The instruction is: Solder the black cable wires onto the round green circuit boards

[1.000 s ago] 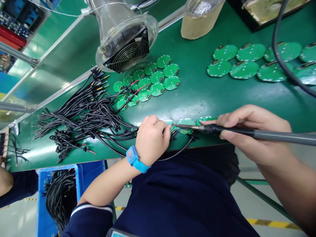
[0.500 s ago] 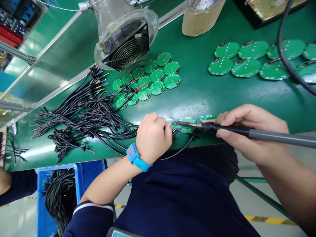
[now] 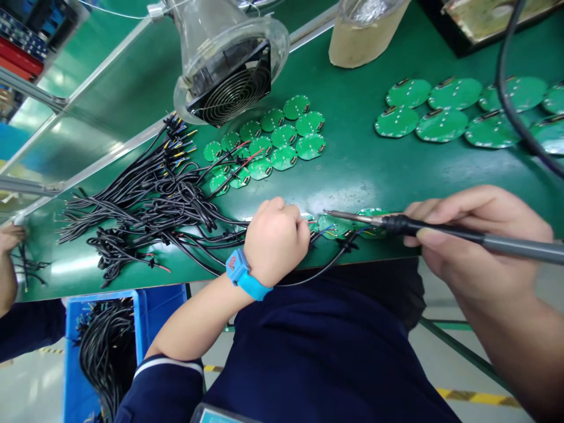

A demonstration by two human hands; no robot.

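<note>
In my right hand (image 3: pixel 480 241) is a soldering iron (image 3: pixel 449 234), its metal tip pointing left above a round green circuit board (image 3: pixel 337 228). A second board (image 3: pixel 372 226) lies to the right, with thin coloured wires and a black cable (image 3: pixel 339 254) beside it. My left hand (image 3: pixel 277 232) is closed in a fist over the left end of this row. Black cables run up to the fist from the left, and part of another board shows by its thumb. What the fingers grip is hidden beneath the hand.
A heap of black cables (image 3: pixel 176 202) lies at left, by rows of green boards (image 3: pixel 284 136). A fan in a clear hood (image 3: pixel 233 88) hangs above. More boards (image 3: pixel 440 124) and a dark cord (image 3: pixel 506 76) are at right. A blue bin (image 3: pixel 141 329) stands below; another person's hand (image 3: pixel 9 241) is far left.
My right hand has drawn the soldering iron right, its tip now away from my left thumb. My left hand has barely moved. Another person's hand has come up at the far left.
</note>
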